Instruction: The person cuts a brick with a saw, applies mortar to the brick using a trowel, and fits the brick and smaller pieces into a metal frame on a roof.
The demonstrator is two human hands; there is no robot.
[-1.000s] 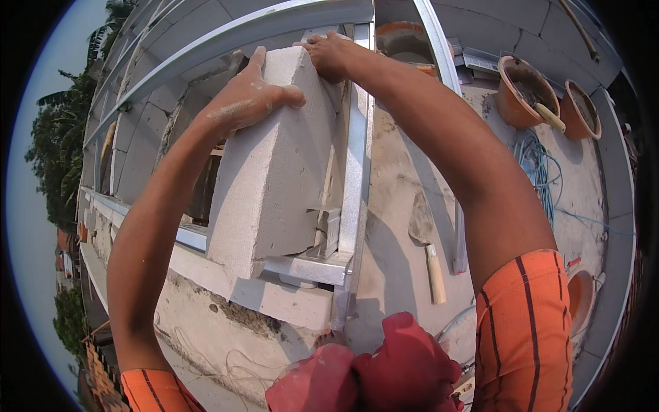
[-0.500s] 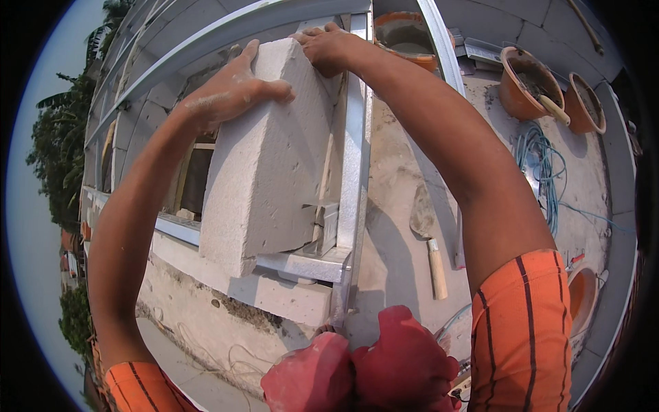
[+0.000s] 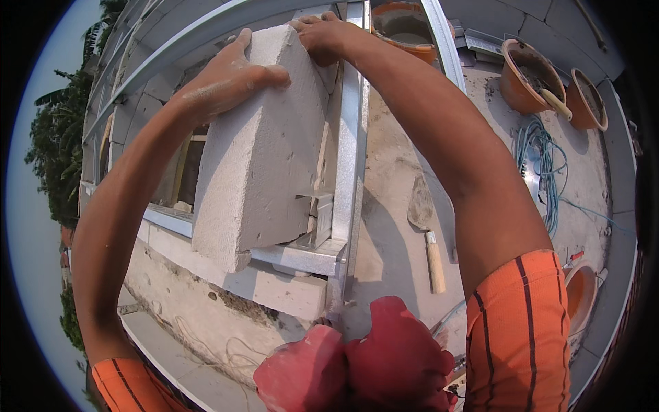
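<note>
A pale aerated concrete block (image 3: 281, 151) leans upright against a silver metal channel frame (image 3: 350, 130). My left hand (image 3: 233, 77) grips its far left top corner, thumb laid across the near face and fingers over the left edge. On the far right edge, my right hand (image 3: 321, 38) is curled around the block; some of its fingertips are hidden. Close to the block's lower right side, a bent metal bracket (image 3: 321, 216) is fixed to the frame. Beneath the frame's corner lies another pale block (image 3: 295, 295) on the wall top.
A trowel (image 3: 429, 233) with a wooden handle lies on the floor right of the frame. Orange buckets (image 3: 525, 72) of mortar stand at the far right, near a coil of blue cable (image 3: 542, 172). Red-clothed knees (image 3: 398, 357) show at the lower edge.
Both hands and the block sit slightly farther left and higher in the view, and the surroundings have shifted much the same way. The grip looks unchanged.
</note>
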